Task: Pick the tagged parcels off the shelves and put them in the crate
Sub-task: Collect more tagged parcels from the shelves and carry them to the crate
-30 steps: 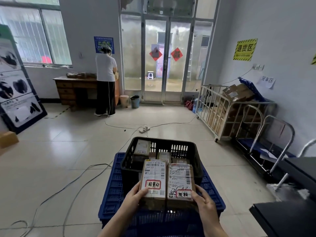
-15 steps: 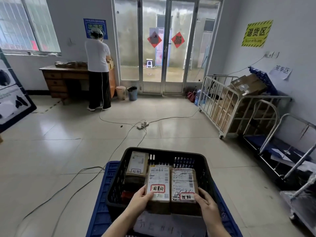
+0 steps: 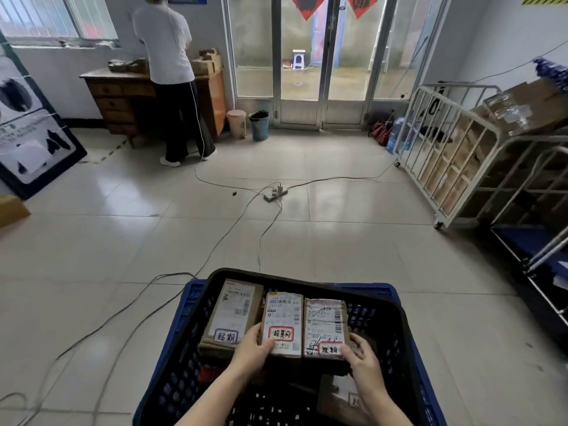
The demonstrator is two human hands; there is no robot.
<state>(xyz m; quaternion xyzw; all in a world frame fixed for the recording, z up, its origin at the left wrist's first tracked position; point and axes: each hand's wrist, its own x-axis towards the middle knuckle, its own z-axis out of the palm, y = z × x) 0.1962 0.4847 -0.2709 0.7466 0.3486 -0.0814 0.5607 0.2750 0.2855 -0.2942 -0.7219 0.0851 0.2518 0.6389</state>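
Note:
Two brown tagged parcels sit side by side inside the black crate (image 3: 396,315). My left hand (image 3: 250,348) grips the left parcel (image 3: 281,318), which has a red-framed tag. My right hand (image 3: 361,359) grips the right parcel (image 3: 325,324) at its near right corner. A third tagged parcel (image 3: 232,315) lies in the crate to their left, and another (image 3: 344,398) lies low at the crate's near right. The black crate rests in a blue crate (image 3: 190,305).
Cables and a power strip (image 3: 275,193) trail over the tiled floor ahead. A person (image 3: 169,56) stands at a wooden desk (image 3: 120,96) at the back left. A white cage trolley (image 3: 448,155) with cardboard boxes stands on the right. Two bins (image 3: 249,124) are by the glass doors.
Both hands have lowered the two parcels down into the black crate, beside the parcel on the left. The view has tilted down and moved closer to the crate.

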